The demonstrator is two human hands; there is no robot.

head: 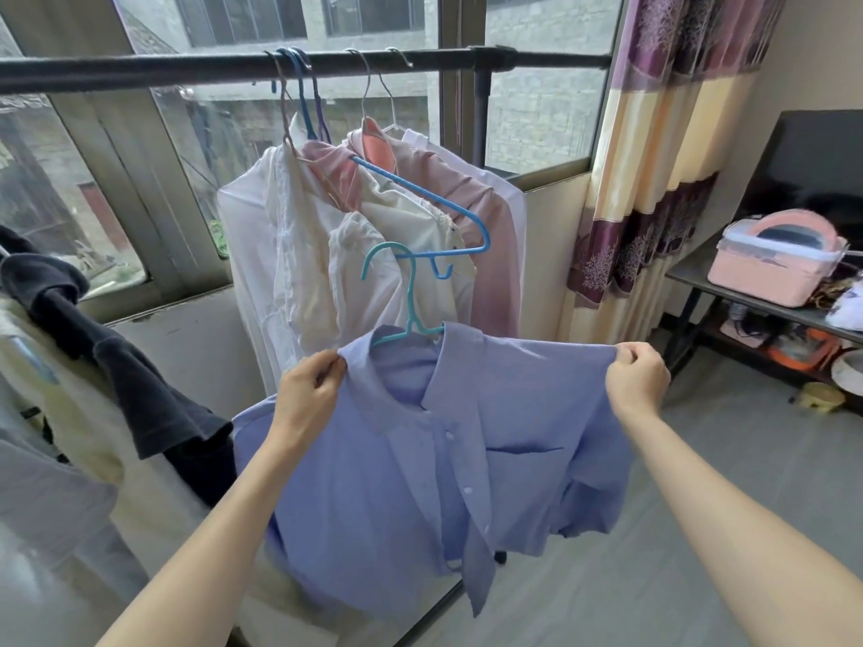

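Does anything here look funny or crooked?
Yes. The blue hanger on the rail hangs steeply tilted, its bare end sticking out past the clothes. The shirt, pinched by the left hand and right hand, looks fine.

Home, room used for drying laundry: black metal clothes rail (187,70) by the window, hung shirts, purple-and-cream striped curtain (654,170), pink plastic storage box (770,273) on a shelf.

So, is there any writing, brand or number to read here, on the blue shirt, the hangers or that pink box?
No readable text anywhere.
The blue shirt, pinched by the left hand and right hand, shows no label or print.
The teal hanger in its collar is plain.
The pink box shows no legible writing.
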